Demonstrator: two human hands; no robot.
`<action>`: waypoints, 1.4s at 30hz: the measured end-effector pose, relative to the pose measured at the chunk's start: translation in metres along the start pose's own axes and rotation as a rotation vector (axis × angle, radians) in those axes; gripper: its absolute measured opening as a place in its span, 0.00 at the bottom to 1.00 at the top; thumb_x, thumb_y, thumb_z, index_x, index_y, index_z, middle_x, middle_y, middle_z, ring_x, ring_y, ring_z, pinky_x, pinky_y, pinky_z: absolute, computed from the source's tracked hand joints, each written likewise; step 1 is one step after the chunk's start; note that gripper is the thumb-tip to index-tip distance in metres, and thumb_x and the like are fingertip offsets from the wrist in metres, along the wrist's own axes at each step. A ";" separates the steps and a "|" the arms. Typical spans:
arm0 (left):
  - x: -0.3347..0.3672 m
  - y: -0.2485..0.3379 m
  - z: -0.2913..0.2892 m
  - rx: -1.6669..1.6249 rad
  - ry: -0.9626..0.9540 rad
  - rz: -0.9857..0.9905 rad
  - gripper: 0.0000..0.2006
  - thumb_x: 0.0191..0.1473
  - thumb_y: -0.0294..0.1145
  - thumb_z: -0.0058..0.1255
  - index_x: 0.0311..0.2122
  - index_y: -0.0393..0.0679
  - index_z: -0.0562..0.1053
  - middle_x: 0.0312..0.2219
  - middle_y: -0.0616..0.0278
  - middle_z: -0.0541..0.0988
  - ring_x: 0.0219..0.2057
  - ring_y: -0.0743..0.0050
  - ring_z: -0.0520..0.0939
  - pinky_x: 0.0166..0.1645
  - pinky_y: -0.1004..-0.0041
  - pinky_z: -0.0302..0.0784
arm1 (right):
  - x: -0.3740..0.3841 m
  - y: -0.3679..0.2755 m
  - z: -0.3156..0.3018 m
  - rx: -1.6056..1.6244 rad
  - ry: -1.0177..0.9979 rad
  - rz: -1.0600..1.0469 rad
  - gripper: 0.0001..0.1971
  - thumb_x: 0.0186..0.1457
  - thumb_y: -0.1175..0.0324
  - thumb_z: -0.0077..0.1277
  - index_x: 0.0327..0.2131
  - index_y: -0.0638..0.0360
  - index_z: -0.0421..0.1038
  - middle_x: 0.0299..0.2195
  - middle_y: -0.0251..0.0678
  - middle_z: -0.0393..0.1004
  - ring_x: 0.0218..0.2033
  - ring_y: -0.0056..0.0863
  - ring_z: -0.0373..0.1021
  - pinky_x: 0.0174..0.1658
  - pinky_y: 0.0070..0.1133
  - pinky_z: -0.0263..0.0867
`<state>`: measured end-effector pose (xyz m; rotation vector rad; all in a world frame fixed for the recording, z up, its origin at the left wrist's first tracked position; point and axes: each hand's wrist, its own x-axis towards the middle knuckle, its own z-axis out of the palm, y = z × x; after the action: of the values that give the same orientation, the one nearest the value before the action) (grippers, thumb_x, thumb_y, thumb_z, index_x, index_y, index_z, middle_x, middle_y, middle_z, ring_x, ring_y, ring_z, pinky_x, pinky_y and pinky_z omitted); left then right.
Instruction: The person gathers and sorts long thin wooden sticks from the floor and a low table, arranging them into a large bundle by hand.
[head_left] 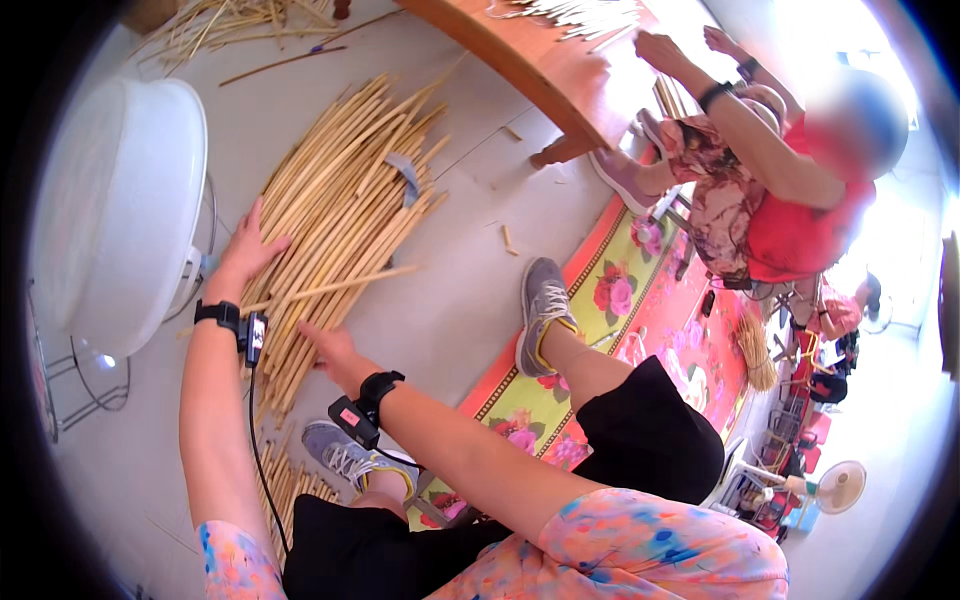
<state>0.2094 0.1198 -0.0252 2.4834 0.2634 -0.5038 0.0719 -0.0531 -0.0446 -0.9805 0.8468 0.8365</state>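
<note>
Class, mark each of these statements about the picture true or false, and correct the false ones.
1. The left hand lies flat on the pile of bamboo sticks. True.
2. The right hand holds a pair of scissors. False: it is empty, fingers spread at the edge of the sticks.
3. The sticks lie on the floor. True.
4. Both wrists are bare. False: each carries a black band.
5. A second person sits at the wooden table. True.
6. The floral mat is blue. False: it is red and yellow-green with pink flowers.
</note>
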 end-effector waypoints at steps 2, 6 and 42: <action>-0.004 0.002 0.001 0.043 -0.001 -0.008 0.45 0.46 0.50 0.53 0.63 0.48 0.42 0.58 0.43 0.53 0.59 0.44 0.57 0.60 0.61 0.56 | -0.006 0.000 -0.005 0.019 0.039 0.030 0.24 0.47 0.61 0.58 0.47 0.58 0.64 0.43 0.41 0.70 0.44 0.40 0.68 0.43 0.44 0.63; -0.012 0.011 0.002 0.204 0.030 -0.044 0.42 0.48 0.51 0.50 0.63 0.51 0.44 0.58 0.41 0.54 0.59 0.43 0.57 0.59 0.56 0.56 | 0.002 -0.001 -0.020 0.061 0.007 0.069 0.25 0.47 0.61 0.58 0.47 0.58 0.64 0.43 0.42 0.70 0.44 0.40 0.68 0.42 0.44 0.64; -0.179 0.060 0.066 0.428 0.234 0.435 0.12 0.47 0.30 0.50 0.40 0.47 0.70 0.44 0.57 0.70 0.45 0.52 0.71 0.47 0.55 0.68 | -0.083 -0.006 -0.144 -0.204 0.111 -0.018 0.09 0.53 0.71 0.49 0.38 0.60 0.64 0.36 0.37 0.71 0.32 0.31 0.71 0.37 0.25 0.72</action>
<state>0.0446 0.0196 0.0288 2.9008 -0.3272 -0.0885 0.0112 -0.2053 -0.0150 -1.2210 0.8572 0.8718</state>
